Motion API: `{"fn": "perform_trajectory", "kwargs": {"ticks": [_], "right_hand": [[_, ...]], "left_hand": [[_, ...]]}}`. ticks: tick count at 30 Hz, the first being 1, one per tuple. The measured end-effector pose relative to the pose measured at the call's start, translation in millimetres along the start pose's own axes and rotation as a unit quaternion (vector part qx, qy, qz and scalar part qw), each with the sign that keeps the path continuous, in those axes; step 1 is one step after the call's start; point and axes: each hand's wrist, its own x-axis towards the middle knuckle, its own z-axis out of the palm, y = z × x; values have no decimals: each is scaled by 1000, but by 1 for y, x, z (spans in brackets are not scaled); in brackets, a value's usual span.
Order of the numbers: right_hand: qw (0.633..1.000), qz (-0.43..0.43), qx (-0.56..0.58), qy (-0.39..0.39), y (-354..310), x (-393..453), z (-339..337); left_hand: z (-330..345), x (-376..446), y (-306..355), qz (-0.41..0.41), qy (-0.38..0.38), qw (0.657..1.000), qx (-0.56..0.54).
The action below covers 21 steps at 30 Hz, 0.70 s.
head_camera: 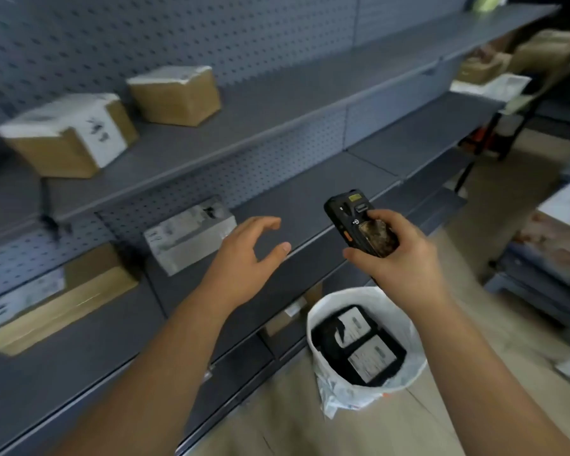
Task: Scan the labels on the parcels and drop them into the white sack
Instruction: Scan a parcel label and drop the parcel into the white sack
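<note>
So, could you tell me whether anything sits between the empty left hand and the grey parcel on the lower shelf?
Nothing visible does: the left hand hovers open just right of the grey parcel, with only bare shelf between them.

2 parcels in sack, below shelves

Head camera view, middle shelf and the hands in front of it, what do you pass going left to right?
Flat cardboard parcel → grey parcel → left hand, open and empty → right hand, its grip around the black scanner.
</note>
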Motion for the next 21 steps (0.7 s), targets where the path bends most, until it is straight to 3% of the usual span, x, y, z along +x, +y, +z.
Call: {"fn": "perform_trajectory", "kwargs": {"ticks": [7, 12, 16, 21], "right_hand": [[988, -107, 38, -104, -97, -42, 55], [964, -161, 75, -199, -163, -123, 122], [935, -200, 89, -278, -213, -210, 177], [879, -282, 121, -365, -283, -323, 242]], "left_hand": [[-100, -100, -10, -58, 129, 990, 17], [-173, -227, -38, -119, 202, 970, 58], [-230, -352, -55, -172, 259, 945, 104], [-292, -500, -54, -254, 352, 888, 152]]}}
